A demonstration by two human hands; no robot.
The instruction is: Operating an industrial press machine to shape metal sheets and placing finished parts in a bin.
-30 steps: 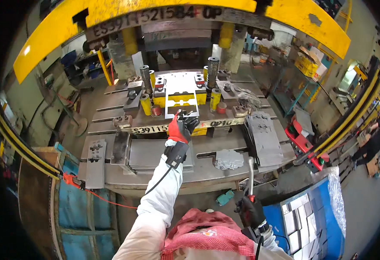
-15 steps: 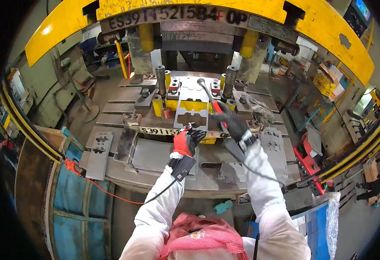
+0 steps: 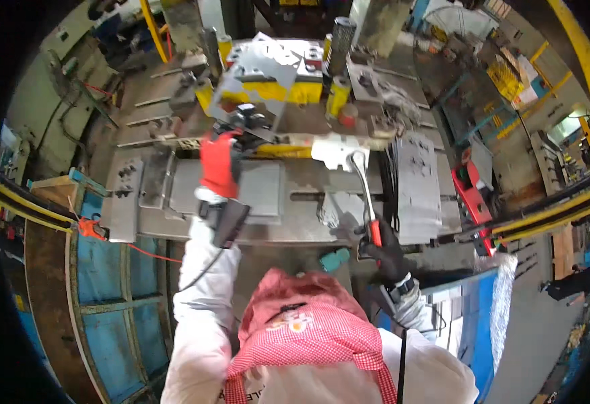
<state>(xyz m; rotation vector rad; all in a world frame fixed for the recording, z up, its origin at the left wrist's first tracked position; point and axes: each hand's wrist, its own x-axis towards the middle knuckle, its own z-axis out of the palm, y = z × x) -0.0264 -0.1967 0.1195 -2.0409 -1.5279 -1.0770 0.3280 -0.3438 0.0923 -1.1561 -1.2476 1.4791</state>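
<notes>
In the head view, the left hand (image 3: 219, 165), in a red glove, is closed on a tool whose far end grips a flat metal sheet (image 3: 258, 74) lifted over the yellow die (image 3: 288, 91), far and centre. The right hand (image 3: 384, 249), in a dark glove, is closed around the red grip of a long rod (image 3: 362, 188); its tip touches a small white blank (image 3: 335, 149) lying at the die's near edge. The step looks like swapping parts. Each piece needs steady guiding next.
</notes>
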